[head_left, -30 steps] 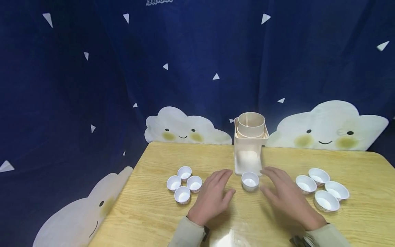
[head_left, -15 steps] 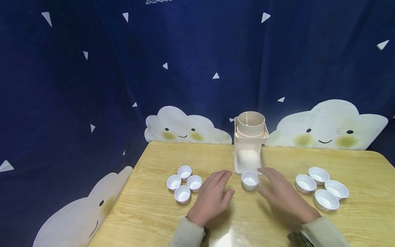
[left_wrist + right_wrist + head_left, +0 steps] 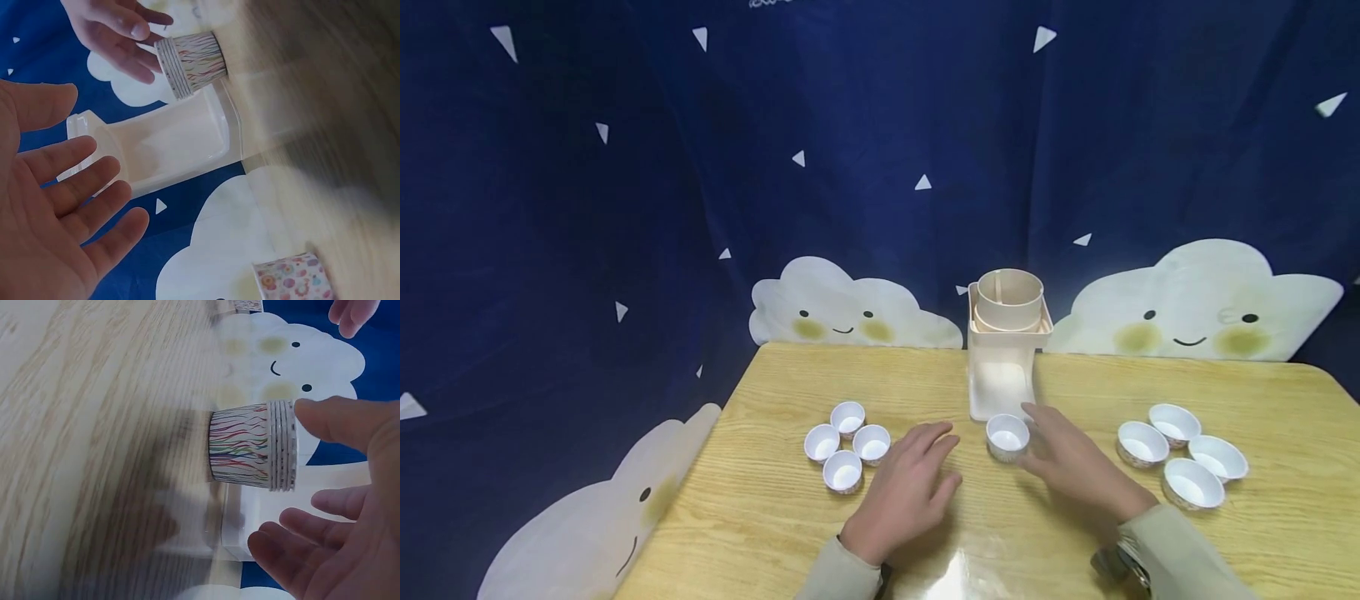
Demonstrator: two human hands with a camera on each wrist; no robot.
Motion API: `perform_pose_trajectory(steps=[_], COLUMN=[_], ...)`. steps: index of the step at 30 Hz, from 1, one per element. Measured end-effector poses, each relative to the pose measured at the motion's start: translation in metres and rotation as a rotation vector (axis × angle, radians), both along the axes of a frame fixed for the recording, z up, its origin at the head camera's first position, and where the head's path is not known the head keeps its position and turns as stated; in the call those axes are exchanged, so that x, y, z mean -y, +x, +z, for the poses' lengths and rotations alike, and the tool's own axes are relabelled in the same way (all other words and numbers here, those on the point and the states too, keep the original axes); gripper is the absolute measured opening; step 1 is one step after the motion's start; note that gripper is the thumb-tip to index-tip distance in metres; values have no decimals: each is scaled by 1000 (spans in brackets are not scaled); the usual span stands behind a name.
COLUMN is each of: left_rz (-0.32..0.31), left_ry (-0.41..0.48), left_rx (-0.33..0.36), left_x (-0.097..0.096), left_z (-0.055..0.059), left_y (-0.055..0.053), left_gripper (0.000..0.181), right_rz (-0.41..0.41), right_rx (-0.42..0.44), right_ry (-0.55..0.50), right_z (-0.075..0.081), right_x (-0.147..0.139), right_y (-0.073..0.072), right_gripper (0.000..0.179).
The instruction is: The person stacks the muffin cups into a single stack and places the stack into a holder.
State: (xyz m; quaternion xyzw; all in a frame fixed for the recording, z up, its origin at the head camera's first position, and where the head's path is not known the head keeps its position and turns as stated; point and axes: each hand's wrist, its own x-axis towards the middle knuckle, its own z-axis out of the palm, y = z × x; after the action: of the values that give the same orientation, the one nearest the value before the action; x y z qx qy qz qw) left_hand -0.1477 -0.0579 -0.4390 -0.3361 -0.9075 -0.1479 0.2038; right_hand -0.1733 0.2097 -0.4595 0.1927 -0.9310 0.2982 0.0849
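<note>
A stack of nested paper baking cups (image 3: 1007, 440), white inside with coloured wavy lines outside (image 3: 240, 447), stands upright at the table's middle. My right hand (image 3: 1067, 462) is at its right side, fingers spread and gripping nothing. In the right wrist view the thumb (image 3: 340, 422) lies close by the stacked rims; whether it touches, I cannot tell. To the left of the stack hovers my left hand (image 3: 904, 487), relaxed, holding nothing. Just behind the stack is a cream plastic stand (image 3: 1002, 387) with a round tube (image 3: 1010, 302) on top.
Several white-lined baking cups (image 3: 843, 472) cluster on the left of the wooden table (image 3: 760, 533). Several wider ones (image 3: 1193, 483) cluster on the right. A dark blue curtain (image 3: 850, 108) with white clouds hangs behind the table.
My right hand has moved left, closer to the middle stack of baking cups. The left hand has shifted slightly left and down. The cups and stand have stayed in place.
</note>
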Motion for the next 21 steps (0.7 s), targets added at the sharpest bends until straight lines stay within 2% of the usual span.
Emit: perform_pose_trajectory(steps=[4, 13, 21], left_rz=[-8, 1, 17], left_ry=[-2, -7, 11], left_rx=[13, 23, 45], left_x=[1, 4, 4], left_z=[-1, -4, -6], left_y=[0, 0, 1], left_gripper=[37, 39, 45], right_rz=[1, -2, -4], right_rx=[8, 113, 134], right_ry=[-12, -38, -49], right_z=[0, -2, -4], right_x=[1, 5, 8], right_y=[-4, -9, -12], right_gripper=[74, 79, 78])
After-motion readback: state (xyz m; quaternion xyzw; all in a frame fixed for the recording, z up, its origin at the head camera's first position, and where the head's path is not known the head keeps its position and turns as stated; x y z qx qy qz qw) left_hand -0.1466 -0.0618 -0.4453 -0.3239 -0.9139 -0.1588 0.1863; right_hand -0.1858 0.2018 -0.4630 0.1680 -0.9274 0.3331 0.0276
